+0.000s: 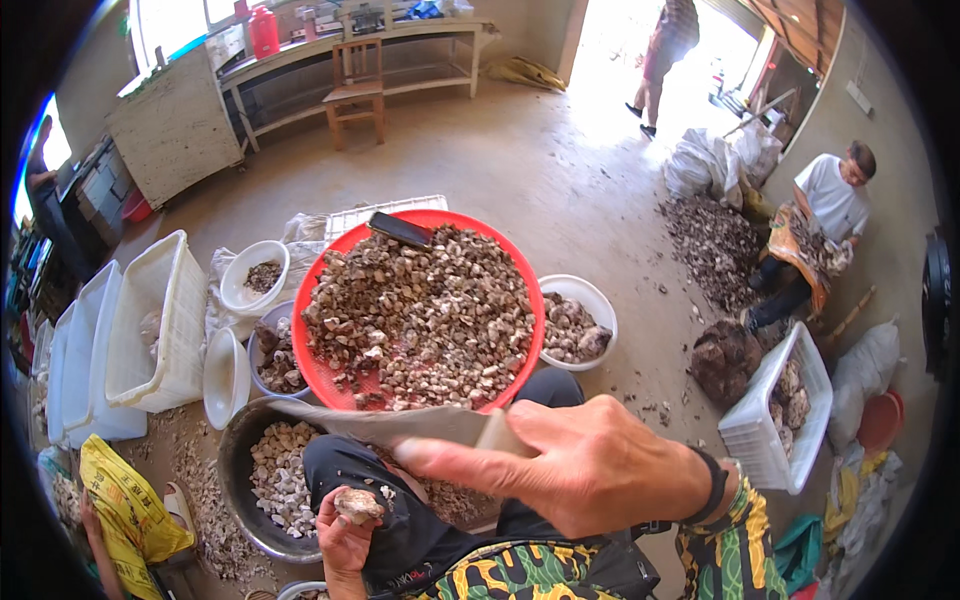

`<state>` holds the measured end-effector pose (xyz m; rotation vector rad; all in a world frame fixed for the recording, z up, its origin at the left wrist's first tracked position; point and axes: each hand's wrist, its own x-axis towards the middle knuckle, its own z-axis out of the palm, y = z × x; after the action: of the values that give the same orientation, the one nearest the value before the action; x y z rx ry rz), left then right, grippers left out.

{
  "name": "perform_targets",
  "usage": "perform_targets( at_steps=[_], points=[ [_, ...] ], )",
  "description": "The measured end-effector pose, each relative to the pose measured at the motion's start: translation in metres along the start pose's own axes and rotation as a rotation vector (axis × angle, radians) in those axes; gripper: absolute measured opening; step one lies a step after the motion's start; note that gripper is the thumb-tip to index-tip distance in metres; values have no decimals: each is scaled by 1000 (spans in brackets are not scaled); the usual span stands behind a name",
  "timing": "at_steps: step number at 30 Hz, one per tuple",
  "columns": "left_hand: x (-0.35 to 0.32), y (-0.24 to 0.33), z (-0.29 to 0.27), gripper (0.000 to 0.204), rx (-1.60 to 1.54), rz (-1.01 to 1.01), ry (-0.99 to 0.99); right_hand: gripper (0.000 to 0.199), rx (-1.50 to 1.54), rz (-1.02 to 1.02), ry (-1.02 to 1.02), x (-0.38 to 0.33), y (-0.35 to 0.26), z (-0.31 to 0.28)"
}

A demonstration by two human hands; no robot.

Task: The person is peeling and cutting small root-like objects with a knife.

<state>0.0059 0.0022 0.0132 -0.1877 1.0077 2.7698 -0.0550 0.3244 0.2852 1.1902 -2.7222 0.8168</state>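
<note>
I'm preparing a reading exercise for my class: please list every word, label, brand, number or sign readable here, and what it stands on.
Yellow sack, lower left: printed characters; I don't copy out wording.
Dark trousers: small pale lettering, too small to read surely.
Knife: no text I can make out.

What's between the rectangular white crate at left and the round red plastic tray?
Head view: round white plastic bowl, tilted white plastic bowl, round lavender basin, crumpled white sheeting.
</note>
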Motion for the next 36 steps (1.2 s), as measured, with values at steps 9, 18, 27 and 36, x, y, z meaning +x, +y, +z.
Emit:
perform_targets(
  at_steps=[9,18,27,36],
  points=[
    [22,-5,1,53,36,-46,-43,58,-276,-322,184,6,-38,-3],
    [9,1,3,55,38,-25,-36,58,-283,-430,74,1,-73,8],
    [3,-2,-1,54,-23,3,-42,58,-327,-450,2,12,-73,11],
    [8,-2,5,56,-24,16,-45,58,-303,-469,-52,23,-57,20]
  ],
)
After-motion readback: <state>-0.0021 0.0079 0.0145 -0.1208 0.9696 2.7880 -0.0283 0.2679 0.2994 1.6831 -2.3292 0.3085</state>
